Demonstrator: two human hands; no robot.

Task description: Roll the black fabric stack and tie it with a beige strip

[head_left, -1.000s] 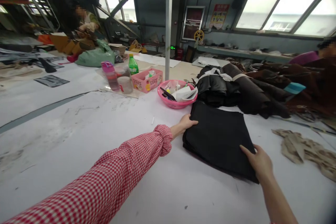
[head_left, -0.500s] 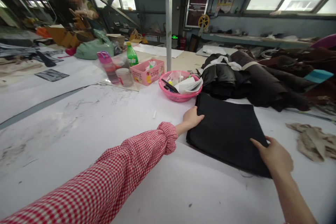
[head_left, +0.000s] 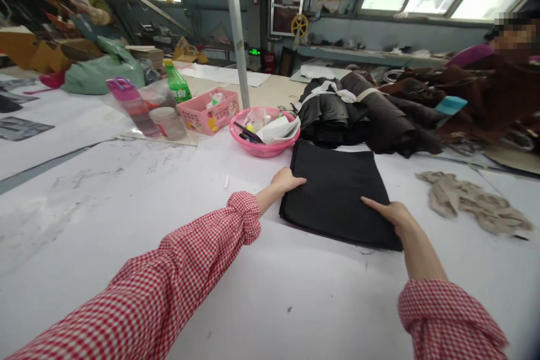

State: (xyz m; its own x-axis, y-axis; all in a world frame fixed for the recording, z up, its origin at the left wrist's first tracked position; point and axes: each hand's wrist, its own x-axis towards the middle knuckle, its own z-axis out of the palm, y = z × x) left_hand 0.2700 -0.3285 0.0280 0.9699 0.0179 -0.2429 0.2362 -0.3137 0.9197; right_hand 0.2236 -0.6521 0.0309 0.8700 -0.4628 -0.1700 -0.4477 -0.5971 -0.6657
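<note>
A folded stack of black fabric (head_left: pixel 335 188) lies flat on the white table (head_left: pixel 126 202). My left hand (head_left: pixel 286 180) rests on its left edge, fingers curled over the top and gripping the stack. My right hand (head_left: pixel 390 212) lies on the near right corner, fingers stretched flat along the cloth. Both arms wear red-and-white checked sleeves.
A pink bowl (head_left: pixel 264 133) of small items sits just behind the fabric, beside a pink box (head_left: pixel 208 112), a green bottle (head_left: pixel 177 82) and cups. Dark leather rolls (head_left: pixel 363 115) lie behind, tan scraps (head_left: pixel 472 205) to the right. A metal pole (head_left: pixel 236 28) rises behind; other people work at both far sides.
The view has swung right and down. Both hands stay on the black fabric stack, which has been drawn slightly nearer; my right sleeve has come into view.
</note>
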